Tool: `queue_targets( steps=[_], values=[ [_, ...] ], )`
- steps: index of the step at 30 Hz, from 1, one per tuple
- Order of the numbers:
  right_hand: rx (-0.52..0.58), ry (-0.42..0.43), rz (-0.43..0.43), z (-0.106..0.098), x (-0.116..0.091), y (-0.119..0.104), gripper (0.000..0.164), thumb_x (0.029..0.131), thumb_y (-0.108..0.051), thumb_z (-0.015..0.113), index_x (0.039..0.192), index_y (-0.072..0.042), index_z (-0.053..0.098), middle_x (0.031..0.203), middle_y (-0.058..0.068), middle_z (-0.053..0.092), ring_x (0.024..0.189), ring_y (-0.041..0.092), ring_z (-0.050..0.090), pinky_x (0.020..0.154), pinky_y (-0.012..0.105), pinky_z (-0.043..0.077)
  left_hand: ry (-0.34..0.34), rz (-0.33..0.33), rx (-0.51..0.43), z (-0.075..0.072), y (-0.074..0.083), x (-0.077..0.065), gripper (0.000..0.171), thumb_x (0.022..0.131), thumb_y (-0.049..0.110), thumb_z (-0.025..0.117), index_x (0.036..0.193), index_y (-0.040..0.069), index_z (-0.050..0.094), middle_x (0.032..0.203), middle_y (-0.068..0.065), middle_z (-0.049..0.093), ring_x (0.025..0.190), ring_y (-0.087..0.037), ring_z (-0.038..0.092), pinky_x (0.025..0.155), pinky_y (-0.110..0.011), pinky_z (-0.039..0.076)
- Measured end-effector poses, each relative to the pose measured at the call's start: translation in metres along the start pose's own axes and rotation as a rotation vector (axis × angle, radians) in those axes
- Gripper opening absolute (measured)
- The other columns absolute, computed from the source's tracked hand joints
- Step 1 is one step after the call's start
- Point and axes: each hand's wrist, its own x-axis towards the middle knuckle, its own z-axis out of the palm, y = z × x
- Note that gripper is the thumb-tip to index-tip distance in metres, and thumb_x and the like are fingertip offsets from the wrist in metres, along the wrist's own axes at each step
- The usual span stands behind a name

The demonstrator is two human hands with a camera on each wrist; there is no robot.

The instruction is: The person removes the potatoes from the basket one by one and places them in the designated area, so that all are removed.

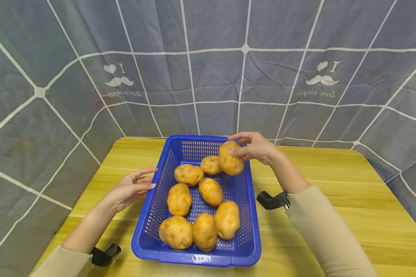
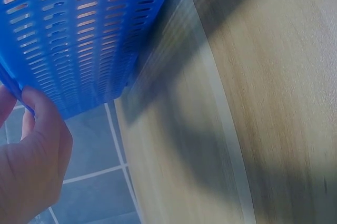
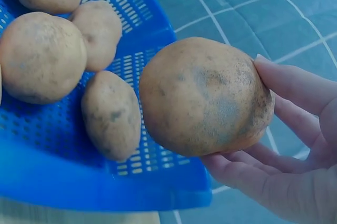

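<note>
the right hand (image 1: 258, 150) grasps a potato (image 1: 230, 161) above the far right of the blue basket (image 1: 194, 258), whose rim the left hand (image 1: 130, 190) pinches; this carrying step seemingly next calls for a steady grip.

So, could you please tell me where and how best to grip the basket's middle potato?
Probably pinch the middle potato across its narrower width, from above and slightly right: it looks oval, with bare basket floor rightward and another potato close leftward.
</note>
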Motion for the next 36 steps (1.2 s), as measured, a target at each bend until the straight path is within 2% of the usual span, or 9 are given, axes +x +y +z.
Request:
queue_targets(
  steps=[3,9,14,24,36],
  values=[
    [0.038,-0.001,-0.008,-0.007,-0.002,0.001,0.055,0.08,-0.005,0.07,0.131,-0.001,0.05,0.125,0.023,0.046,0.1,0.03,0.055,0.08,0.039,0.054,0.002,0.002,-0.001,0.0,0.0,0.0,0.039,0.088,-0.004,0.058,0.122,0.016,0.053,0.103,-0.001,0.066,0.093,-0.016,0.064,0.083,-0.03,0.054],
    [0.098,-0.014,-0.03,-0.018,-0.005,0.006,0.054,0.082,-0.001,0.067,0.132,0.004,0.045,0.129,0.027,0.04,0.105,0.033,0.053,0.085,0.044,0.052,0.007,0.007,-0.009,-0.001,0.0,0.0,0.039,0.088,-0.005,0.058,0.119,0.018,0.055,0.103,-0.001,0.066,0.092,-0.016,0.064,0.082,-0.03,0.054],
    [0.093,-0.002,-0.033,-0.027,-0.009,0.01,0.054,0.083,-0.002,0.067,0.132,0.004,0.045,0.129,0.027,0.039,0.105,0.033,0.053,0.086,0.045,0.052,0.006,0.008,-0.008,-0.001,0.0,0.0,0.039,0.088,-0.005,0.058,0.119,0.018,0.055,0.103,-0.001,0.066,0.092,-0.016,0.064,0.082,-0.03,0.054],
    [0.098,0.013,-0.045,-0.044,-0.018,0.018,0.057,0.084,-0.003,0.066,0.134,0.004,0.041,0.127,0.027,0.042,0.096,0.023,0.058,0.084,0.041,0.053,0.009,0.0,-0.006,0.0,0.0,-0.001,0.04,0.088,-0.005,0.058,0.122,0.015,0.052,0.104,-0.002,0.065,0.091,-0.016,0.064,0.081,-0.03,0.054],
    [0.072,0.053,-0.005,-0.066,-0.029,0.033,0.059,0.086,-0.007,0.065,0.137,0.003,0.037,0.131,0.027,0.036,0.095,0.019,0.057,0.085,0.039,0.052,0.002,0.005,-0.032,0.001,0.0,0.0,0.04,0.088,-0.006,0.057,0.121,0.016,0.053,0.101,-0.003,0.065,0.09,-0.016,0.064,0.08,-0.029,0.055]
  ],
)
